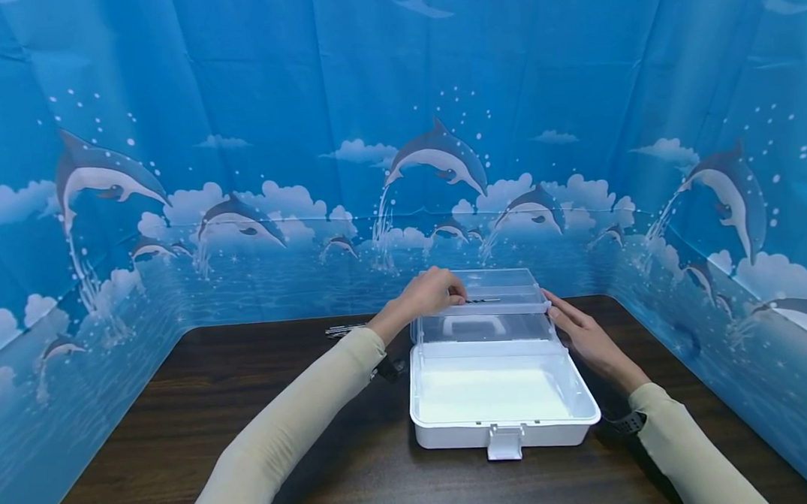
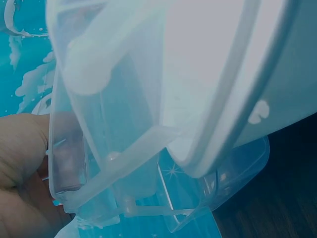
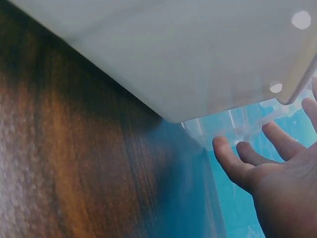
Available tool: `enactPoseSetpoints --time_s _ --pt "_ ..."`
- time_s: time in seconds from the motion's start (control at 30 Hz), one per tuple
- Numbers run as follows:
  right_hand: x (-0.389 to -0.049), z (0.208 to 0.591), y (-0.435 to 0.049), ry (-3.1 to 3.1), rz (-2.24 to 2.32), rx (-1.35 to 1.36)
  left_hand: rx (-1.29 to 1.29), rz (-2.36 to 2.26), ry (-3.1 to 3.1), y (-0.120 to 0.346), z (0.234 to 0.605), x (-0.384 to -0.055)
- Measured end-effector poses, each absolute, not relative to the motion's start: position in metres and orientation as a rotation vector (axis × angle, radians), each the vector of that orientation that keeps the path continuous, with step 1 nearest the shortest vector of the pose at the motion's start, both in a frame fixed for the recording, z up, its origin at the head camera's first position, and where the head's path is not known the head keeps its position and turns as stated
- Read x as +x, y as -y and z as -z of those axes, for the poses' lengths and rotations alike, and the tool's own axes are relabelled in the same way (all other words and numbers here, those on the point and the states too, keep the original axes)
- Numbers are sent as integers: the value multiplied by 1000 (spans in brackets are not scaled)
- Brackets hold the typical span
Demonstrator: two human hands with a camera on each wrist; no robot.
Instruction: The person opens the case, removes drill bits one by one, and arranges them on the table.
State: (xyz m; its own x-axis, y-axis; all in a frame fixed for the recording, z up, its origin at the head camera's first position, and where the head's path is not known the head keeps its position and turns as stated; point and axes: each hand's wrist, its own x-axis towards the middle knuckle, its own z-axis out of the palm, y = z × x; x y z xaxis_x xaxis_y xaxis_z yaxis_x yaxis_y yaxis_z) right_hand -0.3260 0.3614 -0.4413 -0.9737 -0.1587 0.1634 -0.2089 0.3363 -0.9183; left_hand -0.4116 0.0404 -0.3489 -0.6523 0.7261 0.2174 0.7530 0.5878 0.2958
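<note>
A white storage box (image 1: 506, 437) with a raised clear tray (image 1: 501, 309) stands unfolded on the table. My left hand (image 1: 431, 291) pinches a thin drill bit (image 1: 483, 301) with a dark spiral end, lying level at the upper tray. In the left wrist view that hand (image 2: 25, 163) is beside the tray's clear end wall (image 2: 64, 158), and its fingertips are partly hidden. With fingers fairly straight, my right hand (image 1: 588, 340) touches the right end of the tray. The right wrist view shows this hand (image 3: 277, 173) beside the box's underside (image 3: 198, 59).
Several thin metal bits (image 1: 342, 330) lie on the dark wooden table (image 1: 317, 451), behind my left forearm. A white latch (image 1: 504, 443) hangs from the box's front. A blue dolphin-print curtain (image 1: 290, 137) encloses the table's back and sides.
</note>
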Motion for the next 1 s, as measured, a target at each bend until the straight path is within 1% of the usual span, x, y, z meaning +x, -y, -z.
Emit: enactPoseSetpoints --time_s 0.33,0.6,0.8,1.0 --pt "-327 442 -362 2537 -1742 358 -1297 558 2743 -38 346 -413" --pt "-328 445 -364 2542 -1743 343 -1271 501 2677 -31 334 -411" --pt "-329 444 -364 2551 -1740 338 -1242 492 2633 -18 329 -409" --pt "-327 445 -365 2587 -1717 345 -1177 514 2610 4 334 -409"
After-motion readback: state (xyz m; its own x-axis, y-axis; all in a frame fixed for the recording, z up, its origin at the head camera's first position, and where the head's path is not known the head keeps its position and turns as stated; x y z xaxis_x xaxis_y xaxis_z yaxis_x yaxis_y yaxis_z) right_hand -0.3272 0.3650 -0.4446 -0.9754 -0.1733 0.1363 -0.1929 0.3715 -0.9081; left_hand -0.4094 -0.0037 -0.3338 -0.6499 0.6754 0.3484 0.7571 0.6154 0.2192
